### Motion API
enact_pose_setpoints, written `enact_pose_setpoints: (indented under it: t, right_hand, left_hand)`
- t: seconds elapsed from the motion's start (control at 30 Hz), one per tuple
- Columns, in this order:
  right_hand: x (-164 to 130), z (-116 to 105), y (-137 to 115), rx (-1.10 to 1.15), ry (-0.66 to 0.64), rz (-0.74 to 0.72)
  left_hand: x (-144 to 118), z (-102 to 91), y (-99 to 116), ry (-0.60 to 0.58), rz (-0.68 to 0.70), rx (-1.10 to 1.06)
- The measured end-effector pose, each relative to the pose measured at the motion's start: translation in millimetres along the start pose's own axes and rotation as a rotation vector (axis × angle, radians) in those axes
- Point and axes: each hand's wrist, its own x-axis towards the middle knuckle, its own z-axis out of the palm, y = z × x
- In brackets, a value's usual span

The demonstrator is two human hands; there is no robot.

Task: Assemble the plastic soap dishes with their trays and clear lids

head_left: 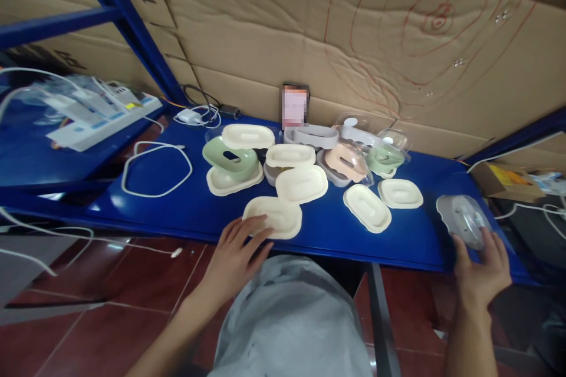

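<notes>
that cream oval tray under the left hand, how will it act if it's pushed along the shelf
The shallow cream oval moulded tray looks thin and light, so it would probably slide easily on the glossy blue shelf. It sits near the front edge under the left hand, so it might tip off.

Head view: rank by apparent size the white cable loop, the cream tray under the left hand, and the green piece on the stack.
1. white cable loop, widest spread.
2. cream tray at the left hand, but it sits nearer the camera.
3. green piece, close to the tray; unsure.
</notes>
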Motion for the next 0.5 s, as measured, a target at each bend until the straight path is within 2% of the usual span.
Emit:
enact_pose_setpoints:
  t: [0.13,0.23,0.3,0.37,0.4,0.43,0.5]
  right_hand:
    - [9,19,22,-0.058,-0.063,-0.006]
    - [19,23,7,-0.111,-0.079,-0.067]
    - [22,22,-26,-0.088,-0.039,-0.127]
    - [19,21,-78,0.056,-0.066,-0.208]
    - [16,23,-107,0.164,-0.128,-0.247]
    - [12,26,-138,0.265,-0.254,-0.355]
    - [6,37,-196,0.418,-0.546,-0.653]
  left_hand:
    - [0,1.0,12,0.001,0.062,-0.020]
    - [4,2.8,19,-0.017,0.107,-0.050]
    - [9,4.8,24,-0.046,0.143,-0.079]
    - [15,7.4,28,-0.065,0.172,-0.107]
    - [17,8.7,31,-0.067,0.184,-0.116]
    - [20,10.0,32,-0.067,0.193,-0.123]
    - [23,12.5,35,-0.070,0.199,-0.131]
